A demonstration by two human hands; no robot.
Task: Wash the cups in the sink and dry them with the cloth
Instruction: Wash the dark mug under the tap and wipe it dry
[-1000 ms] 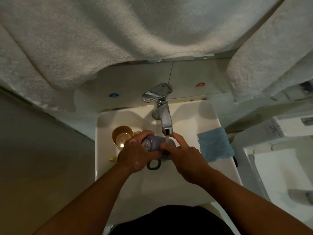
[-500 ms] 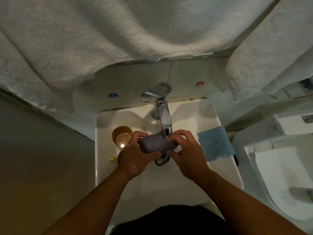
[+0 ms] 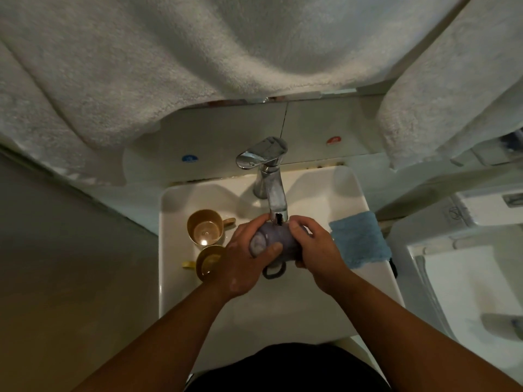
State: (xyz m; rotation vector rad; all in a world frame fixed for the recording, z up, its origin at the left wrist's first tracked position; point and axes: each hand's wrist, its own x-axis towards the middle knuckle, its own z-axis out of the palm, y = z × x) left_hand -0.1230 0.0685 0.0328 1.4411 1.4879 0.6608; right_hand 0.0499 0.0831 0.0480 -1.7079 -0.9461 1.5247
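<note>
A purple-grey cup (image 3: 273,240) lies sideways under the chrome tap's spout (image 3: 276,203), handle pointing toward me. My left hand (image 3: 243,258) grips its left end, thumb across the base. My right hand (image 3: 314,250) wraps around its right end. Both hold it over the white sink (image 3: 283,315). Two golden cups stand on the sink's left side: one (image 3: 205,226) upright and open, the other (image 3: 208,260) partly hidden behind my left hand. A folded blue cloth (image 3: 358,240) lies on the sink's right rim.
White towels (image 3: 198,66) hang overhead across the top of the view, another towel (image 3: 452,94) hangs at the right. A white toilet (image 3: 467,278) stands right of the sink. Blue and red stickers mark the tiled wall behind the tap.
The cup has turned in my hands and shifted slightly up under the spout. My right hand moved from the cup's front edge to wrap around its right end.
</note>
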